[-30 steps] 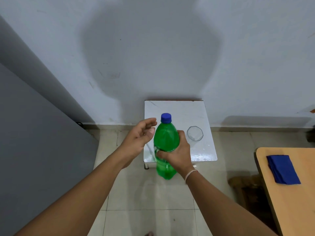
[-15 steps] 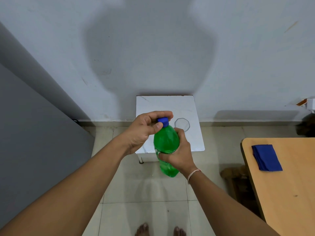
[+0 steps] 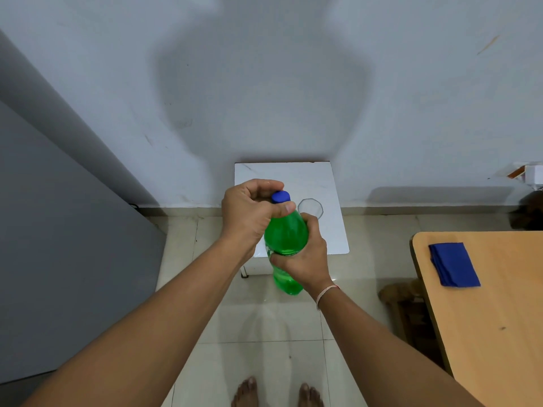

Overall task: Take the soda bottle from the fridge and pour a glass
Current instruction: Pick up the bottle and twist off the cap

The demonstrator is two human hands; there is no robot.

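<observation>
The right hand (image 3: 305, 257) wraps the middle of the green soda bottle (image 3: 286, 239), holding it upright above the tiled floor. The left hand (image 3: 249, 212) curls over the blue cap (image 3: 280, 197), fingers and thumb pinching it. Just beyond the right hand, an empty glass (image 3: 310, 206) stands on a small white table (image 3: 323, 183).

text: none legible | soda bottle (image 3: 286, 239): no readable label

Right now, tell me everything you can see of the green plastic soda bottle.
The green plastic soda bottle is translucent, with a blue screw cap still on. It is held in the air, roughly upright. The right hand wraps its middle; the left hand grips the cap. Its liquid level cannot be made out.
</observation>
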